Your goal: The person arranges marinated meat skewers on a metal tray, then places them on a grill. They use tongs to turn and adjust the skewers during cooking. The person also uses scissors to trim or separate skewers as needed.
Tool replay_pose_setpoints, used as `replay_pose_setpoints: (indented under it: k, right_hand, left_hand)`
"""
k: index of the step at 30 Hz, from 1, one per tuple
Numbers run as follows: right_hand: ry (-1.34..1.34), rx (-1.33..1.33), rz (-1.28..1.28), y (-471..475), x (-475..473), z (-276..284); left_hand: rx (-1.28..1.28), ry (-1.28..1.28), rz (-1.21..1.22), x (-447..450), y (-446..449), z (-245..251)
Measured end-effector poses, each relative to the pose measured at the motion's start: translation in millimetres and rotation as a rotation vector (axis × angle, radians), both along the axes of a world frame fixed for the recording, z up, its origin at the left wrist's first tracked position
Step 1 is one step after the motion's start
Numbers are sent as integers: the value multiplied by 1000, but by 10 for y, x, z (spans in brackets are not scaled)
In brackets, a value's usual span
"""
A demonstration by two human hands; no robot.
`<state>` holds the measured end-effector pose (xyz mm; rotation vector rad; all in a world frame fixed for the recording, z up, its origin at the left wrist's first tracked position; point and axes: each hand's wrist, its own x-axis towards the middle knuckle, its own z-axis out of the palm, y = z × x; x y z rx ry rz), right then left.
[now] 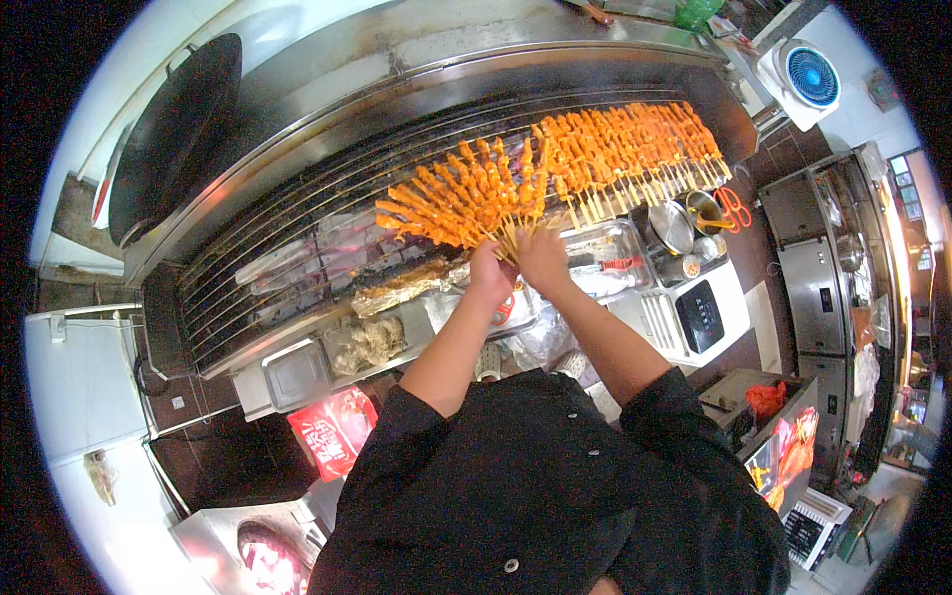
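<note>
Both my hands meet at the front edge of a long charcoal grill (253, 208). My left hand (492, 277) is closed round the wooden stick ends of a fan of orange-coated meat skewers (446, 193). Beside it, my right hand (543, 256) has its fingers on the sticks at the right side of that fan. The meat ends spread out over the grill bars. To the right, a dense row of similar skewers (628, 145) lies across the bars, sticks towards me. A foil-wrapped piece (387, 297) lies along the front edge, left of my hands.
In front of the grill stand a clear lidded container (296, 372), a bag of pale bundles (368, 346) and a clear tray (606, 256). Metal pots (671, 227), red-handled scissors (732, 208) and a white countertop appliance (699, 316) are at right. A small fan (811, 76) stands beyond.
</note>
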<state>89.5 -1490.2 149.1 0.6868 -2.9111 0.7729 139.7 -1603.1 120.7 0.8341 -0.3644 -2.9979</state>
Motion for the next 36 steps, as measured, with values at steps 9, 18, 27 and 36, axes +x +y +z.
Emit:
replay_pose_setpoints:
  k: [9,18,27,36]
  right_hand:
    - [-621,-244,-56,1955,1262,123]
    - [-1017,-506,-1022,4326,3417,-1090]
    - [-1131,-849,-1206,4763,4041,-1309]
    - [-1014,-984,-1086,5482,4479,-1367]
  left_hand:
    - [25,173,-255,-243,16,52]
    - [429,185,-253,-573,55,302]
    - [314,76,-159,-645,-167,324]
    - [77,50,-27,-470,-40,317]
